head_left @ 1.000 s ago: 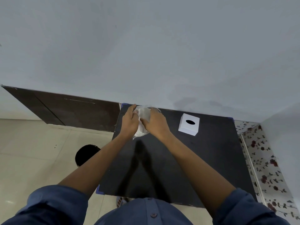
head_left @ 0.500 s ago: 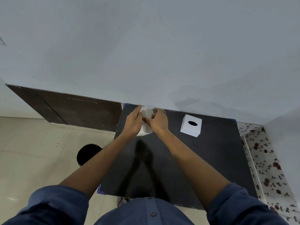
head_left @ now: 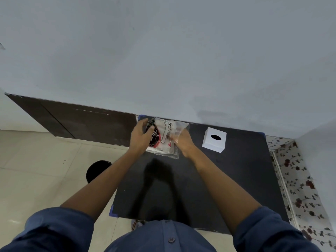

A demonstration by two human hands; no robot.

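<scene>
at the far edge of the black table (head_left: 227,179), close to the grey wall (head_left: 163,60), the head view shows one plastic packet (head_left: 168,138), partly clear, with white, red and black print showing on it. it lies low over the tabletop between two hands, though whether its underside touches the surface cannot be told. the left hand (head_left: 140,138) grasps the packet's left side, fingers curled over the dark part of the print. the right hand (head_left: 182,142) grasps the right side, its fingertips showing blurred through the clear film. two bare forearms run back to two blue sleeves (head_left: 54,231) at the bottom of the view. one white box (head_left: 214,140) with one black oval hole in its top stands on the table to the right of the packet, near it but apart from the right hand. one round black bin (head_left: 97,170) sits on the pale tiled floor, left of the table. one dark brown panel (head_left: 81,122) runs along the foot of the wall on the left, and one flower-printed surface (head_left: 300,188) lies along the table's right edge. compared with half a second ago, the hands have drawn apart and the packet, then bunched small between them, is spread wide with its print showing. the white box and the bin have kept their places.
</scene>
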